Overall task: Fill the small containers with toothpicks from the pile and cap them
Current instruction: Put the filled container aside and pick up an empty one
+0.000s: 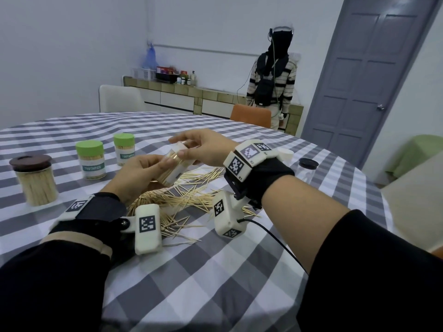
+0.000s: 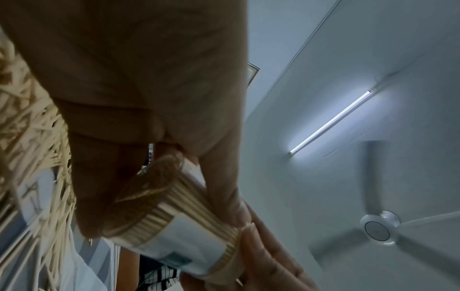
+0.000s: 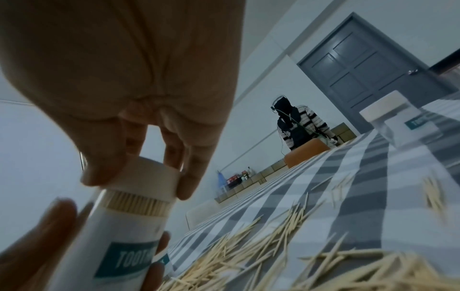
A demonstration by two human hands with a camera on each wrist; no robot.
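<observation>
Our left hand (image 1: 141, 173) wraps curled fingers round a tilted, toothpick-packed container (image 1: 173, 170), held just above the toothpick pile (image 1: 187, 200). Our right hand (image 1: 203, 149) pinches its white cap (image 3: 147, 179) with thumb and fingertips, seated on the container's mouth. Beyond the pile, left: two green-capped containers (image 1: 92, 159), one brown-lidded jar (image 1: 33, 178). Right of the pile: one white-capped container (image 3: 398, 122).

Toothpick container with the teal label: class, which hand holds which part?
Left hand grips the clear container's labelled body; right hand grips its white cap.
</observation>
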